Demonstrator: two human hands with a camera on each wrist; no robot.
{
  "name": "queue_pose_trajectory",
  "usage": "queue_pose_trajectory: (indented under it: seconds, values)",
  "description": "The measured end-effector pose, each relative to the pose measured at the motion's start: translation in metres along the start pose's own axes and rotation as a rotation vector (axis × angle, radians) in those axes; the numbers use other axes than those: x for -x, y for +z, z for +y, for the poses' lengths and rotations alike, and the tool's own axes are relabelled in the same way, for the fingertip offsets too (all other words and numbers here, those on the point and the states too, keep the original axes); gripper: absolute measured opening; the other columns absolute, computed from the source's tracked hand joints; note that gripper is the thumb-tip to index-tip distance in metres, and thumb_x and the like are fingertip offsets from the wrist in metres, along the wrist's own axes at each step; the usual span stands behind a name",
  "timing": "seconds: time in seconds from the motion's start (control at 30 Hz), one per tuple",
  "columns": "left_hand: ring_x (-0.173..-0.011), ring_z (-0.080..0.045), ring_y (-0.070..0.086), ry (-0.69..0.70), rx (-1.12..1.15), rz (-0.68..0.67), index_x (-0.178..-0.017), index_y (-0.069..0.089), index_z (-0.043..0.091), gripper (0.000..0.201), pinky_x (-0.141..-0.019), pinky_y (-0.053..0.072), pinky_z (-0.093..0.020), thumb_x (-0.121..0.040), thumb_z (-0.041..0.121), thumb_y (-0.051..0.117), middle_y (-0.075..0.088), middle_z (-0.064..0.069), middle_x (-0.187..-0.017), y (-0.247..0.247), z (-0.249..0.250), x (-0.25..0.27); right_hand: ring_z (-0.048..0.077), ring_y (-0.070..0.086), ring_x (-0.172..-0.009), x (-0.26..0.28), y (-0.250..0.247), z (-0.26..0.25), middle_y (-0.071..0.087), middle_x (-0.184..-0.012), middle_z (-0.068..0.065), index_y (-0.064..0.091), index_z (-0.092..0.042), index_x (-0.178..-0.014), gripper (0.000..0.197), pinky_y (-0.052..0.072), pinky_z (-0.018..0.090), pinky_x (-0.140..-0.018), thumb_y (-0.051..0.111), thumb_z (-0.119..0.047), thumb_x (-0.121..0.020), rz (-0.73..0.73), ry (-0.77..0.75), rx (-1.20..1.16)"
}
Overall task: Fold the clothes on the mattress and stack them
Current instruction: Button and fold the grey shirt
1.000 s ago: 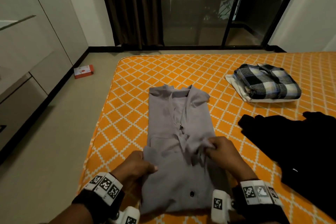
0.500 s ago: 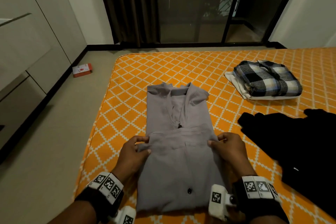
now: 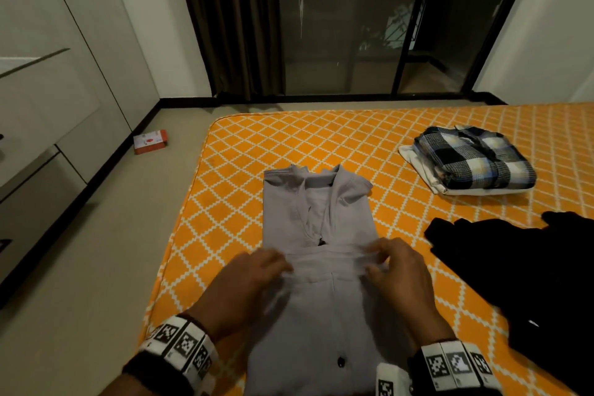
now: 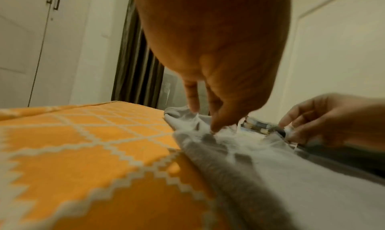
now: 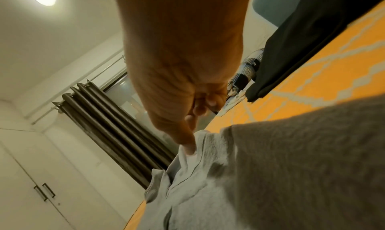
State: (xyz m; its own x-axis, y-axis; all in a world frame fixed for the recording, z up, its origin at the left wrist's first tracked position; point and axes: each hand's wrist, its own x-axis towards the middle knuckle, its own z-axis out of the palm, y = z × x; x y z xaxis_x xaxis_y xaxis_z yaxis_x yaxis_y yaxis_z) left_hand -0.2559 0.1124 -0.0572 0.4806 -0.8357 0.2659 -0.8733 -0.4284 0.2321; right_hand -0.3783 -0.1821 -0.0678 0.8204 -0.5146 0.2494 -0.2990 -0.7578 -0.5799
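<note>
A grey button shirt (image 3: 318, 202) lies collar-away on the orange patterned mattress (image 3: 273, 145), its lower part doubled up over the chest. My left hand (image 3: 257, 270) pinches the left end of the doubled edge, thumb and fingertips on the cloth (image 4: 270, 176) in the left wrist view. At the right end of that edge, my right hand (image 3: 398, 267) pinches the cloth (image 5: 270, 167). The edge sits just below the collar opening. A folded plaid shirt (image 3: 475, 161) rests on a folded white garment (image 3: 427, 173) at the far right.
A loose black garment (image 3: 530, 283) sprawls on the mattress to the right of the grey shirt. The mattress edge runs close on the left, with floor and a red box (image 3: 150, 141) beyond. White wardrobe doors (image 3: 48, 106) stand further left, dark curtain and glass door behind.
Both hands have carried the shirt's lower edge away from me, from a bunched hold near the waist up to just below the collar opening.
</note>
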Motion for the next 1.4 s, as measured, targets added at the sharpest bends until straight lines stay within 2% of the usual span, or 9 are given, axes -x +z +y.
queue_pose_trajectory:
  seconds: [0.17, 0.27, 0.43, 0.5, 0.6, 0.7, 0.9, 1.17, 1.4]
  values:
    - [-0.112, -0.017, 0.052, -0.011, 0.072, -0.227, -0.118, 0.056, 0.032, 0.019, -0.086, 0.043, -0.028, -0.102, 0.031, 0.047, 0.051, 0.009, -0.124, 0.019, -0.01, 0.012, 0.016, 0.049, -0.133, 0.003, 0.019, 0.014, 0.051, -0.14, -0.008, 0.058, -0.033, -0.138, 0.054, 0.039, 0.022, -0.1, 0.073, -0.023, -0.087, -0.416, -0.052, 0.125]
    - [-0.115, -0.018, 0.05, -0.05, 0.099, -0.235, -0.115, 0.054, 0.028, 0.021, -0.093, 0.046, -0.034, -0.099, 0.032, 0.041, 0.048, 0.007, -0.127, 0.018, -0.015, 0.006, 0.015, 0.044, -0.139, -0.002, 0.016, 0.018, 0.046, -0.147, -0.009, 0.056, -0.033, -0.14, 0.058, 0.038, 0.025, -0.109, 0.075, -0.022, -0.086, -0.542, -0.007, 0.116]
    - [-0.115, -0.022, 0.053, 0.045, 0.009, -0.209, -0.116, 0.056, 0.028, 0.022, -0.088, 0.048, -0.039, -0.1, 0.036, 0.042, 0.05, 0.006, -0.131, -0.004, -0.031, 0.003, -0.002, 0.06, -0.117, -0.015, -0.014, 0.023, 0.061, -0.126, -0.021, 0.064, -0.049, -0.111, 0.052, 0.046, 0.012, -0.091, 0.077, -0.011, -0.078, -0.494, -0.145, -0.071]
    - [-0.105, -0.021, 0.052, 0.093, -0.08, -0.149, -0.109, 0.055, 0.032, 0.017, -0.077, 0.046, -0.04, -0.096, 0.032, 0.045, 0.05, 0.008, -0.122, -0.019, -0.038, -0.002, -0.002, 0.06, -0.113, -0.027, -0.036, 0.029, 0.06, -0.125, -0.025, 0.062, -0.053, -0.113, 0.048, 0.051, 0.021, -0.087, 0.074, -0.017, -0.084, -0.423, -0.316, 0.016]
    - [-0.106, -0.021, 0.052, 0.263, -0.086, -0.218, -0.109, 0.055, 0.031, 0.021, -0.081, 0.045, -0.038, -0.089, 0.024, 0.051, 0.051, 0.008, -0.119, -0.023, -0.036, -0.006, 0.002, 0.035, -0.147, -0.033, -0.053, 0.04, 0.029, -0.163, -0.026, 0.039, -0.051, -0.151, 0.07, 0.044, 0.029, -0.105, 0.059, -0.024, -0.09, -0.587, -0.603, 0.372]
    - [-0.116, -0.022, 0.056, 0.559, -0.202, -0.355, -0.122, 0.056, 0.025, 0.028, -0.098, 0.047, -0.036, -0.095, 0.019, 0.051, 0.056, 0.004, -0.127, -0.007, -0.031, -0.004, 0.006, 0.001, -0.159, -0.026, -0.052, 0.05, -0.007, -0.173, -0.019, 0.006, -0.044, -0.165, 0.079, 0.018, 0.034, -0.122, 0.046, -0.026, -0.099, -0.695, -0.804, 0.591]
    - [-0.129, -0.016, 0.058, 0.644, -0.358, -0.227, -0.14, 0.058, 0.021, 0.036, -0.107, 0.05, -0.033, -0.107, 0.026, 0.044, 0.059, 0.001, -0.144, 0.001, -0.055, -0.008, 0.016, 0.04, -0.151, -0.038, -0.05, 0.049, 0.044, -0.161, -0.014, 0.025, -0.036, -0.164, 0.073, 0.021, 0.046, -0.116, 0.05, -0.044, -0.096, -0.681, -0.879, 0.764]
    - [-0.122, -0.013, 0.065, 0.589, -0.313, -0.205, -0.145, 0.055, 0.02, 0.041, -0.096, 0.057, -0.034, -0.111, 0.029, 0.033, 0.065, 0.002, -0.137, 0.021, -0.064, -0.014, 0.022, 0.05, -0.143, -0.03, -0.04, 0.043, 0.054, -0.154, -0.008, 0.025, -0.037, -0.164, 0.061, 0.038, 0.057, -0.114, 0.042, -0.054, -0.108, -0.638, -0.825, 0.834]
    - [-0.11, -0.015, 0.07, 0.521, -0.367, -0.207, -0.145, 0.056, 0.023, 0.04, -0.087, 0.061, -0.036, -0.111, 0.029, 0.035, 0.072, -0.002, -0.123, 0.025, -0.055, -0.017, 0.021, 0.062, -0.132, -0.021, -0.027, 0.03, 0.059, -0.149, -0.008, 0.022, -0.045, -0.163, 0.058, 0.058, 0.052, -0.09, 0.041, -0.053, -0.109, -0.563, -0.713, 0.812]
